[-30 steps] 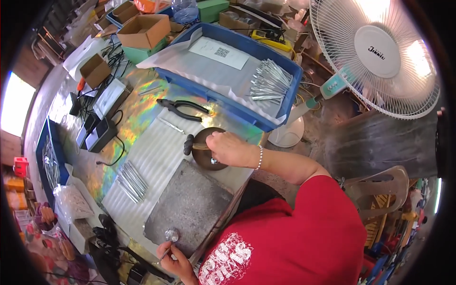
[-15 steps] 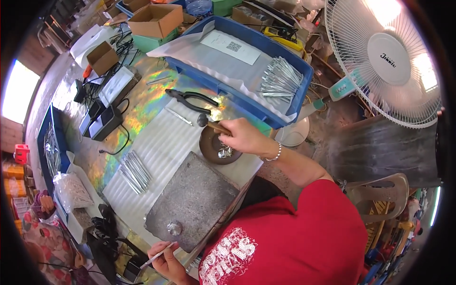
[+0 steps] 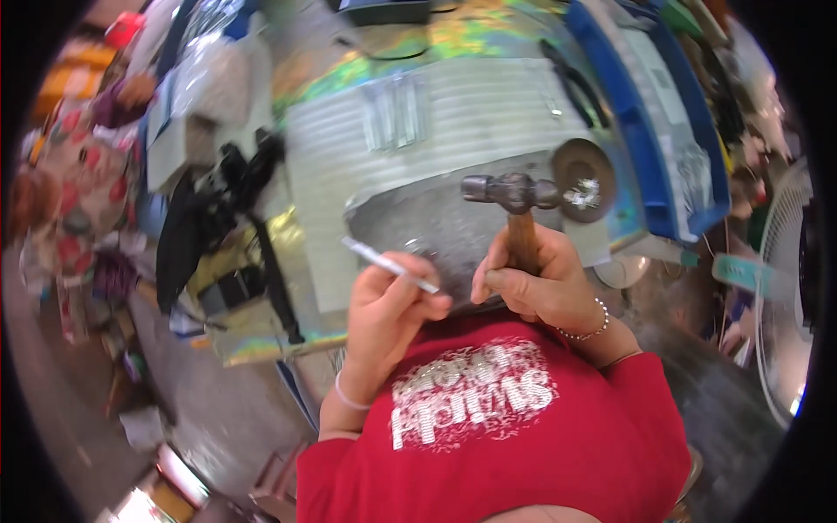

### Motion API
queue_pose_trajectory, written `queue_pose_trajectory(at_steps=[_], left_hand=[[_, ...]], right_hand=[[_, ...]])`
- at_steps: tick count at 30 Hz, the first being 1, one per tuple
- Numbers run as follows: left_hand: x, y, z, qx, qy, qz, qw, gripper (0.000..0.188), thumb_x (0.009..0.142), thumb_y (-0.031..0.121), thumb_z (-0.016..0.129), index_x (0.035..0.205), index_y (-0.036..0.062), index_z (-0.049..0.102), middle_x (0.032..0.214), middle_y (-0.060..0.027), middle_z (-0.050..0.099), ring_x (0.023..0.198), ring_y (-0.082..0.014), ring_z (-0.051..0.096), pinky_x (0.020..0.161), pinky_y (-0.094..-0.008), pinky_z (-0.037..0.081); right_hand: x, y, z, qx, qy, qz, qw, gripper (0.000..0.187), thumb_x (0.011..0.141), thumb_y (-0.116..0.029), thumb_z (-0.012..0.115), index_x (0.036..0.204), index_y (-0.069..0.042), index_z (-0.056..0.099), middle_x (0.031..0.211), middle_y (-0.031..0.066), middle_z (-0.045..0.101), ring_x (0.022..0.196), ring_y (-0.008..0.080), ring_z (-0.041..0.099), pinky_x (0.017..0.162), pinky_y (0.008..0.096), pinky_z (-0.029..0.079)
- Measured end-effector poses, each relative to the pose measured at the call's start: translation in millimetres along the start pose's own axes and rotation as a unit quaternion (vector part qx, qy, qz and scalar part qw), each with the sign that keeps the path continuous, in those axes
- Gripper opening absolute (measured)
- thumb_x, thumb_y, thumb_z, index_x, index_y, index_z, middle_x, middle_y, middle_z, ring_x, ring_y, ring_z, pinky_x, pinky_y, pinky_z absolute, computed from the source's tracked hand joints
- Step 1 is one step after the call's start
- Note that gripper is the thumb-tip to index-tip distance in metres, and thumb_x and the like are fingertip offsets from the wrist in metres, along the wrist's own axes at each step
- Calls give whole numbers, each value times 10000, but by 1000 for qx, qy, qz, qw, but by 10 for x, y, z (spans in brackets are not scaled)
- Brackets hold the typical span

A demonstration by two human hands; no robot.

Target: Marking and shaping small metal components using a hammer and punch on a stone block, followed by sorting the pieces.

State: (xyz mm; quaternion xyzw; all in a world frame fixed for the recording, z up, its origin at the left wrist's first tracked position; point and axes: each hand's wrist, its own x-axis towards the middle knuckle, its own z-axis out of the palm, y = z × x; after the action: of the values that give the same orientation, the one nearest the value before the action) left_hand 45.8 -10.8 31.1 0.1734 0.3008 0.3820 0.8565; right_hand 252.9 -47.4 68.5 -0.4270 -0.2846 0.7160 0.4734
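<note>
My left hand (image 3: 388,305) is closed in a pinch on a thin silvery metal strip (image 3: 373,255), which slants up and to the left. Closed around the wooden handle of a ball-peen hammer (image 3: 512,190) is my right hand (image 3: 547,277), with the steel head raised above the fist. Behind both hands lies a dark grey slab (image 3: 401,206). A small round metal piece (image 3: 422,248) sits on it, partly hidden by my left hand. Beside the hammer head stands a brown round dish (image 3: 568,157) with shiny bits inside.
More metal strips (image 3: 394,113) lie on a white foam mat (image 3: 324,166). Black-handled pliers (image 3: 579,87) and a blue tray (image 3: 623,122) are at right, with a fan (image 3: 780,270) beyond. Black straps (image 3: 231,183) lie at left, near another person in a floral garment (image 3: 83,192).
The view has swung round. My right hand has brought the hammer from over the dish to in front of the slab, near my left hand, which still holds the strip.
</note>
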Motion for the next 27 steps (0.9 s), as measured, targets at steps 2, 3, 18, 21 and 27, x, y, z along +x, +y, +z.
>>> queue_pose_trajectory(at_steps=[2,3,18,21,27], left_hand=[[2,-45,-68,-67,-33,-5,997,148,941,121,528,1012,-8,539,913,-133,623,746,-204,673,640,-289,572],[-2,-63,-118,-109,-54,-8,993,167,940,147,543,1018,0,543,924,-132,626,746,-198,668,658,-289,572],[-57,-94,-174,-230,-38,-87,968,153,899,172,612,1004,61,596,927,-76,654,743,-150,654,647,-249,549],[-53,-97,-159,-258,-28,-100,961,154,902,176,608,1008,65,597,930,-70,653,737,-139,650,650,-243,545],[-47,-81,-127,-277,-28,-99,955,145,914,187,590,1006,75,591,946,-57,652,744,-128,645,663,-244,544]], right_hand=[[93,106,145,20,-22,5,1000,110,895,-81,601,916,-16,515,762,46,625,509,18,432,440,176,322],[137,152,202,39,-19,-2,999,115,902,-87,599,917,-14,511,752,39,616,512,18,432,440,176,321],[252,295,417,-173,17,-127,977,153,889,-88,627,941,-10,507,708,29,570,560,45,506,463,172,377],[258,283,414,-254,27,-158,954,148,883,-81,634,930,-11,511,720,19,570,620,49,539,532,175,426],[271,382,394,-222,44,-176,958,155,892,-72,614,961,-21,486,755,23,567,608,49,530,532,176,424]])
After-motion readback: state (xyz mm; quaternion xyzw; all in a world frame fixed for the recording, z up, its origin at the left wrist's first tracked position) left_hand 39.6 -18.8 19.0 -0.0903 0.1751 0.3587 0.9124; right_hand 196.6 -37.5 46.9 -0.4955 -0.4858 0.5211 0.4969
